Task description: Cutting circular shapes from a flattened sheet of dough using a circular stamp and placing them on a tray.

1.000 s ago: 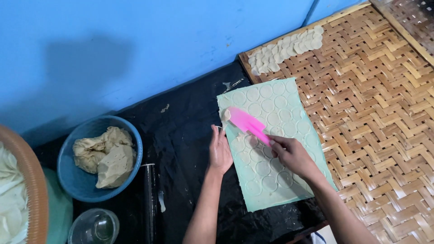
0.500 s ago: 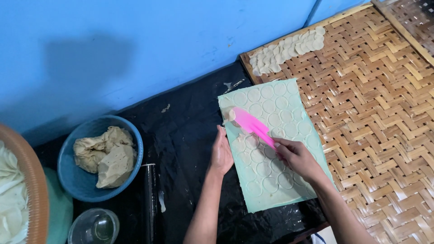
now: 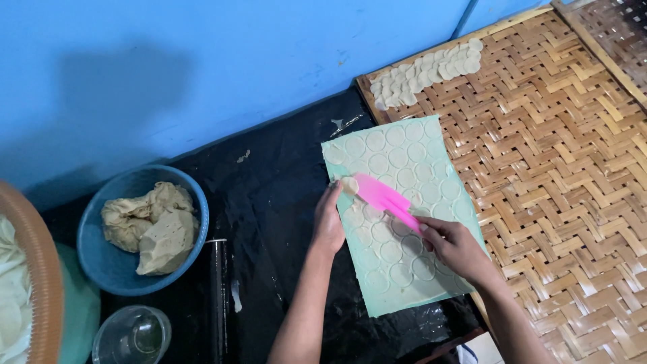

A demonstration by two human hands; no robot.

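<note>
Head view: the right hand [image 3: 453, 246] comes in from five o'clock, forearm slanting up from the bottom edge, its fingers curled shut around the handle of a pink spatula [image 3: 383, 198] whose blade points toward ten o'clock. The blade's tip lies under a small round dough disc [image 3: 350, 185] near the left edge of a pale green sheet [image 3: 431, 152] stamped with rows of circles. The left hand [image 3: 328, 224] rises from six o'clock, palm down, fingers pressed together and stretched toward twelve o'clock, the fingertips touching the disc at the blade's tip and the sheet's left edge. The sheet lies at a slight tilt, its left half on a black plastic cover [image 3: 283, 195] and its right edge overlapping a woven bamboo tray [image 3: 573, 182]. At one o'clock from the sheet, along the tray's top rim, sits a row of cut dough rounds [image 3: 424, 71], well apart from both hands. The tray's weave is bare from two to four o'clock. At nine o'clock, a blue bowl [image 3: 94, 256] holds lumps of dough [image 3: 151, 229], with a dark rolling pin [image 3: 217, 296] just beside it and a glass [image 3: 131, 336] at seven o'clock. A blue wall [image 3: 202, 67] closes the far side.
</note>
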